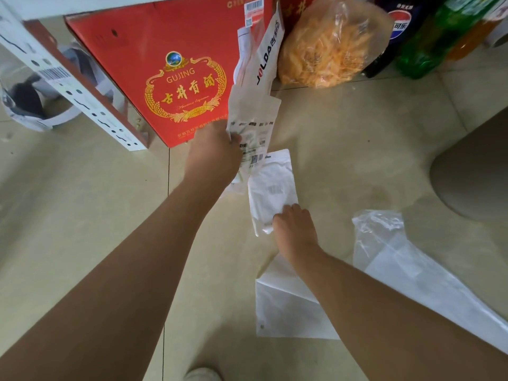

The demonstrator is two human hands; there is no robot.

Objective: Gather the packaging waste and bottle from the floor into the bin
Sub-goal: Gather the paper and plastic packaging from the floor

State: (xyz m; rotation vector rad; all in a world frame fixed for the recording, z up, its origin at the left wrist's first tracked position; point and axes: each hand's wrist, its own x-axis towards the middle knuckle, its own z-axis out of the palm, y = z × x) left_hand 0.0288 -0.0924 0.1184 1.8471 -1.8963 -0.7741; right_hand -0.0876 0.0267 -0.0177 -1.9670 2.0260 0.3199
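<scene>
Left hand (213, 149) fingers pinch a printed bag (254, 116) beside the red box (170, 78); right hand (295, 229) fingers grip a white pouch (272, 185) on the floor (357, 138).

Large red cardboard carton (170, 78), standing on the tiled floor toward its far edge: gold wreath emblem with "GUJING" in gold Latin capitals, four large gold Chinese characters "古井贡酒" beneath, then a line of gold script too fine to read. Small gold print along its bottom edge, illegible. White barcode sticker (254, 6) at its top right corner, digits unreadable.

Tall white plastic packaging sleeve (268, 48) leaning on the carton's right edge: "JOLDA" in black capitals running lengthwise, followed by Chinese characters, unclear.

Dark cola bottle (398, 26), far right corner of the floor: round red, white and blue Pepsi logo with "可乐".

White perforated panel (63, 81), far left: barcode label, illegible.
</scene>
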